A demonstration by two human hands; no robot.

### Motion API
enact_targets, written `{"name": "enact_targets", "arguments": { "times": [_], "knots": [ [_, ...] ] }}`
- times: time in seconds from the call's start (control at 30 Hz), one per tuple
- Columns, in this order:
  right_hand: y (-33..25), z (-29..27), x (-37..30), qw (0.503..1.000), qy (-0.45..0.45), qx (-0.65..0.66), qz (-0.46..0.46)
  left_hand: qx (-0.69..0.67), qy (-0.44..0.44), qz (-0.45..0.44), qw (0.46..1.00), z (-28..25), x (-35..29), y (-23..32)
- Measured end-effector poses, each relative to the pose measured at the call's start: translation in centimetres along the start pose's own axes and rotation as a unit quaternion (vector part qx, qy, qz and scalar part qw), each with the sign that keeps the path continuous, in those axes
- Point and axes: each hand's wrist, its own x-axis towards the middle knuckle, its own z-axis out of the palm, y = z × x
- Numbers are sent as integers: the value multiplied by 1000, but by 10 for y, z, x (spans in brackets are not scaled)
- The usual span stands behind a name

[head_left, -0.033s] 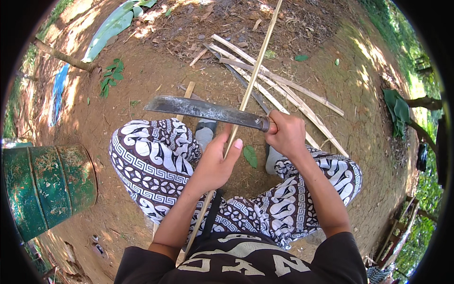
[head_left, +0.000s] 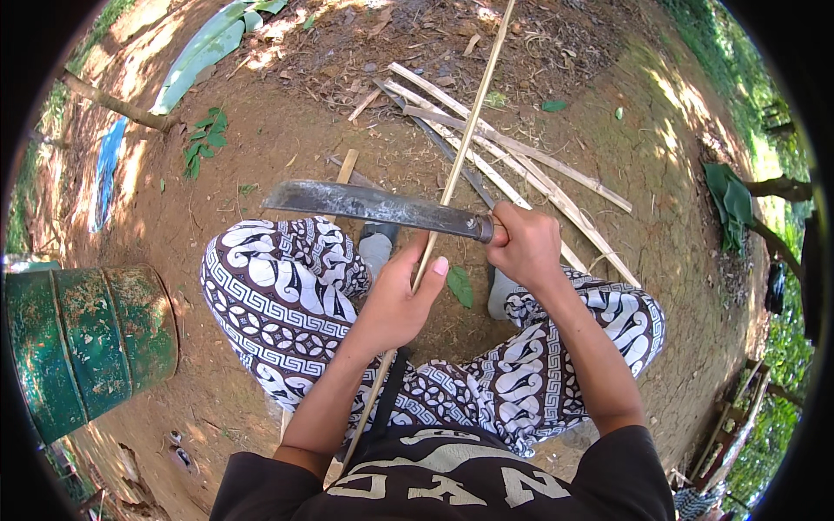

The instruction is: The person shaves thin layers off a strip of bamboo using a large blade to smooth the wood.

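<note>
My right hand (head_left: pixel 526 240) is closed round the wooden handle of a machete (head_left: pixel 373 205), its long dark blade pointing to the left. Under or against that blade runs a thin pale strip of bamboo or wood (head_left: pixel 473 122), slanting from the top of the view down past my left side. My left hand (head_left: pixel 401 295) is wrapped round the strip just below the blade, thumb along it. The blade crosses the strip, and I cannot tell how deeply its edge touches it. The strip's lower end is hidden by my shirt and arm.
Several split strips (head_left: pixel 556 195) lie on the dirt beyond my right hand. A short wooden piece (head_left: pixel 347 167) is behind the blade. On the left stands a rusty green drum (head_left: pixel 91 339). Farther off lie a large leaf (head_left: pixel 204 56) and a blue strip (head_left: pixel 109 174).
The machete blade tilts very slightly, its tip a little lower and farther left. Both hands stay almost where they were on the handle and the strip.
</note>
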Motion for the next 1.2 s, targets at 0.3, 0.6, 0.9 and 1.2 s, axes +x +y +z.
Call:
{"name": "enact_targets", "arguments": {
  "times": [0.3,0.6,0.9,1.2],
  "knots": [
    [-15,0,-3,998,-3,-10,-61,74,57,127,988,6,7,-22],
    [-13,3,-7,997,-9,-31,-65,-43,16,-92,995,3,3,12],
    [-8,15,-6,991,49,-88,-92,-18,52,-39,998,5,2,2],
    [13,20,1,989,66,-113,-70,26,84,-6,996,7,-1,4]
  ]
}}
